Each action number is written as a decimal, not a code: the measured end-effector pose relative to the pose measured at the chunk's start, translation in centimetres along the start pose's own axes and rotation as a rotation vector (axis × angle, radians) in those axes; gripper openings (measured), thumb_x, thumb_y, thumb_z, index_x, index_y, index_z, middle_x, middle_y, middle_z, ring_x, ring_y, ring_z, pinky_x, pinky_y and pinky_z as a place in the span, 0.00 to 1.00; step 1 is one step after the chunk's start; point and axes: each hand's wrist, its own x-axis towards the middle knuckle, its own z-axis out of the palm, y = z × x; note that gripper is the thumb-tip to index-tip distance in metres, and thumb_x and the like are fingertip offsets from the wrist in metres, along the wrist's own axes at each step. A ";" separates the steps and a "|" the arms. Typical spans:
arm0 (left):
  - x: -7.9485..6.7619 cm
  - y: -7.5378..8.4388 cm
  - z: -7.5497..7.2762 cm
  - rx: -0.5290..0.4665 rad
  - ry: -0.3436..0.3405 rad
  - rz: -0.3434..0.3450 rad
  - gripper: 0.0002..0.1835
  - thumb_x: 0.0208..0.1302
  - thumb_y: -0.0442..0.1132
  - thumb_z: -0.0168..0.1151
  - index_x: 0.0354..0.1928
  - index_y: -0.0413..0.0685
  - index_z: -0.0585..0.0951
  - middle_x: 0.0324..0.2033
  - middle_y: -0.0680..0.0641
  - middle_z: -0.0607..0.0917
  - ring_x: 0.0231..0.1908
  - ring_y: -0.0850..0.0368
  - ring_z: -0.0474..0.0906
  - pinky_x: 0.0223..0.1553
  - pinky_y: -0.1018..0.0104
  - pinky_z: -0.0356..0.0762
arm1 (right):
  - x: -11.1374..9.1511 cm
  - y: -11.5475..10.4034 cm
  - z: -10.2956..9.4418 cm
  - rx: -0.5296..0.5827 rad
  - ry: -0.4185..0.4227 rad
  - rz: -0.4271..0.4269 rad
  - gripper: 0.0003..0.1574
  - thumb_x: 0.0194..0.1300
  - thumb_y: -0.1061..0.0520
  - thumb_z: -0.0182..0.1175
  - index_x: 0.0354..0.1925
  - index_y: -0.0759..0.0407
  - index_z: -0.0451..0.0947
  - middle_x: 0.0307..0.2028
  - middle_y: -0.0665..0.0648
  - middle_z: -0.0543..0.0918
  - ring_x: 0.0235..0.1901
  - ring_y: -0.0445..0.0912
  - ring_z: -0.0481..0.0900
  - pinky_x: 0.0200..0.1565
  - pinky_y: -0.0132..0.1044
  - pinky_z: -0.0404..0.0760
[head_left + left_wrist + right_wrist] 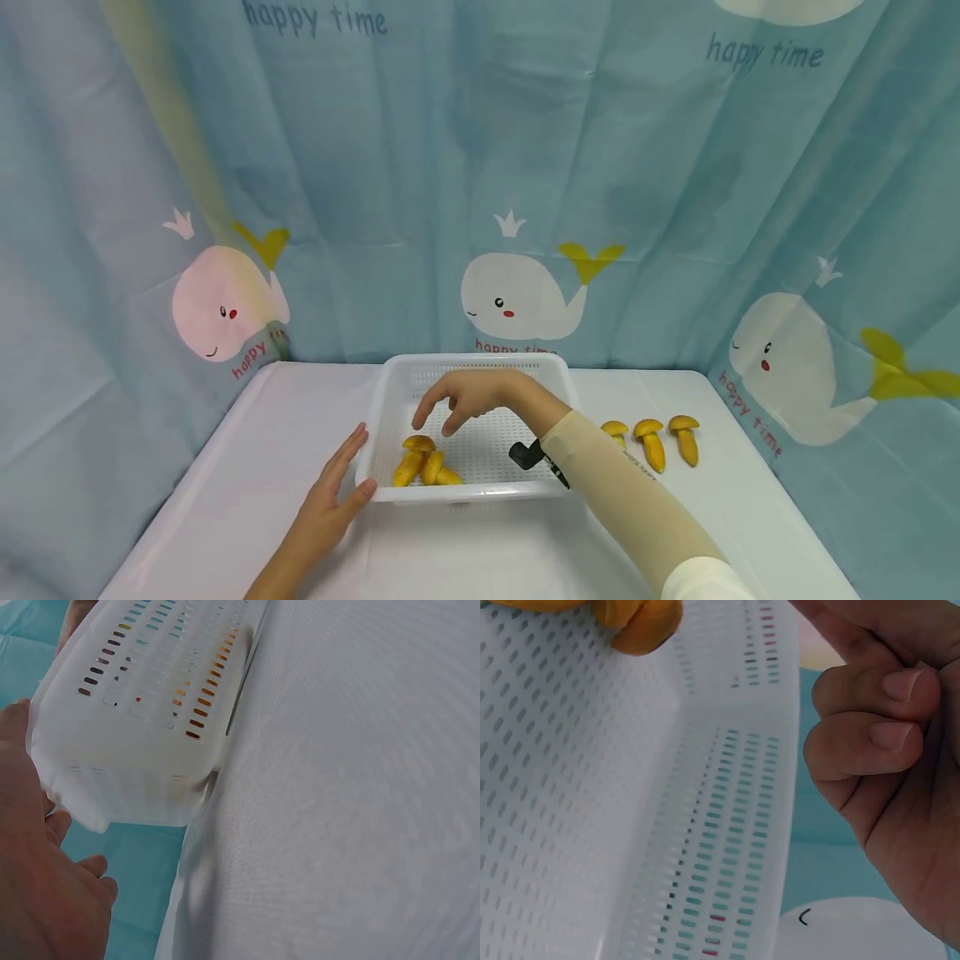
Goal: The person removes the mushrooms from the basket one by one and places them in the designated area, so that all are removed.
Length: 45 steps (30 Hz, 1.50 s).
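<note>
A white perforated plastic basket [468,492] stands on the table, with yellow toy mushrooms [409,467] lying together in its front left corner. Over the basket, just above these mushrooms, hovers my right hand [472,393]. Its index finger and thumb point down, apart, with nothing between them; in the right wrist view, two other fingers [862,742] are bent toward the palm. My left hand [327,504] rests at the basket's left front corner, fingers extended along the outside and thumb at the rim. In the left wrist view that hand [52,855] is beside the basket wall [135,791].
Right of the basket, yellow mushrooms [650,446] lie in a row on the white table [750,517]; my right forearm partly covers the nearest one. Blue curtains [420,167] with whale prints surround the table at the back and sides. A black strap piece [527,455] shows by my right sleeve.
</note>
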 end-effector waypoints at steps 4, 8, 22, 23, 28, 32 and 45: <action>-0.1 0.0 0.3 -0.009 0.005 0.012 0.41 0.68 0.37 0.67 0.79 0.62 0.61 0.80 0.52 0.58 0.77 0.70 0.48 0.65 0.21 0.58 | 0.6 0.5 0.7 0.008 -0.030 -0.036 0.26 0.64 0.64 0.70 0.59 0.49 0.84 0.58 0.41 0.84 0.61 0.36 0.76 0.64 0.50 0.79; 0.1 0.1 0.4 -0.015 0.010 0.033 0.42 0.67 0.36 0.67 0.79 0.61 0.61 0.80 0.53 0.58 0.79 0.62 0.50 0.66 0.22 0.58 | 0.9 0.9 1.3 -0.003 -0.033 -0.044 0.26 0.64 0.65 0.70 0.59 0.51 0.84 0.58 0.44 0.85 0.61 0.38 0.77 0.64 0.51 0.78; 0.1 0.2 0.5 0.013 -0.011 -0.012 0.41 0.70 0.40 0.66 0.80 0.64 0.59 0.80 0.54 0.56 0.79 0.42 0.51 0.66 0.21 0.57 | 2.0 2.3 3.1 -0.069 -0.120 0.013 0.25 0.64 0.64 0.70 0.58 0.46 0.85 0.63 0.41 0.81 0.64 0.30 0.72 0.67 0.50 0.75; 0.1 0.3 0.5 0.019 -0.014 -0.019 0.40 0.70 0.41 0.65 0.80 0.64 0.59 0.80 0.55 0.56 0.79 0.42 0.52 0.66 0.22 0.57 | 2.1 2.5 3.2 -0.063 -0.125 0.018 0.26 0.64 0.64 0.70 0.58 0.46 0.85 0.63 0.40 0.81 0.64 0.29 0.72 0.68 0.51 0.74; 0.2 0.4 0.3 0.020 -0.013 -0.016 0.41 0.70 0.40 0.65 0.80 0.63 0.59 0.80 0.54 0.56 0.78 0.37 0.52 0.66 0.22 0.57 | 2.4 3.0 3.2 -0.062 -0.136 0.026 0.26 0.63 0.64 0.71 0.56 0.44 0.86 0.57 0.36 0.84 0.60 0.32 0.74 0.68 0.46 0.75; 0.1 0.4 0.1 0.019 -0.009 -0.009 0.41 0.69 0.39 0.66 0.80 0.63 0.59 0.80 0.53 0.57 0.78 0.37 0.52 0.66 0.22 0.57 | 2.6 3.1 3.3 -0.071 -0.151 0.040 0.26 0.62 0.63 0.72 0.56 0.43 0.86 0.54 0.34 0.84 0.57 0.32 0.76 0.67 0.41 0.75; -0.1 0.2 0.1 0.023 -0.009 -0.037 0.42 0.70 0.40 0.66 0.80 0.66 0.58 0.81 0.53 0.56 0.78 0.35 0.52 0.67 0.22 0.57 | 2.8 3.1 3.5 -0.079 -0.208 0.042 0.25 0.61 0.64 0.73 0.55 0.46 0.87 0.53 0.37 0.85 0.55 0.33 0.77 0.68 0.41 0.74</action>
